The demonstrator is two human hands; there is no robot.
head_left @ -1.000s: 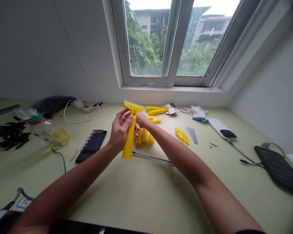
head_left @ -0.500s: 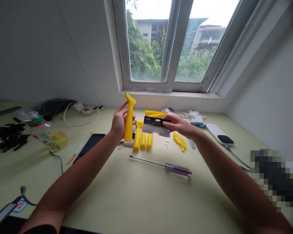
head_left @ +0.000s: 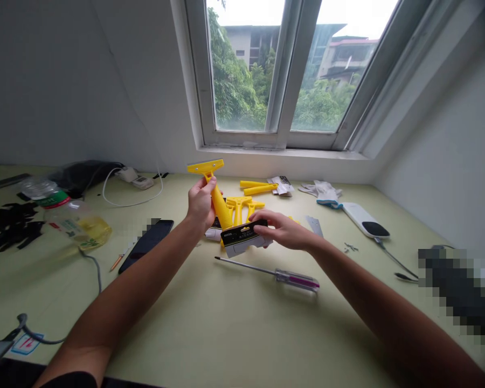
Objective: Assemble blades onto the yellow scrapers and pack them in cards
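Note:
My left hand (head_left: 201, 203) is closed around a yellow scraper (head_left: 219, 202), whose wide head points up and left. A black and white card package (head_left: 242, 237) is pinched in my right hand (head_left: 281, 229), at the bottom end of the scraper's handle. Behind the card, more yellow scrapers (head_left: 239, 205) lie on the table, partly hidden by it and my hands. Nearer to me lies a screwdriver (head_left: 277, 275) with a clear and purple handle, its tip to the left.
Yellow handles (head_left: 258, 187) lie near the window. On the right are a metal blade (head_left: 314, 226), small screws (head_left: 351, 247), a white glove (head_left: 322, 190) and a white device (head_left: 361, 218). A phone (head_left: 146, 245), a bottle (head_left: 70, 215) and black strips (head_left: 12, 225) occupy the left.
The scraper has turned so its wide head now shows broadside. My right hand has moved the card down and left to the handle's lower end. The view has shifted slightly.

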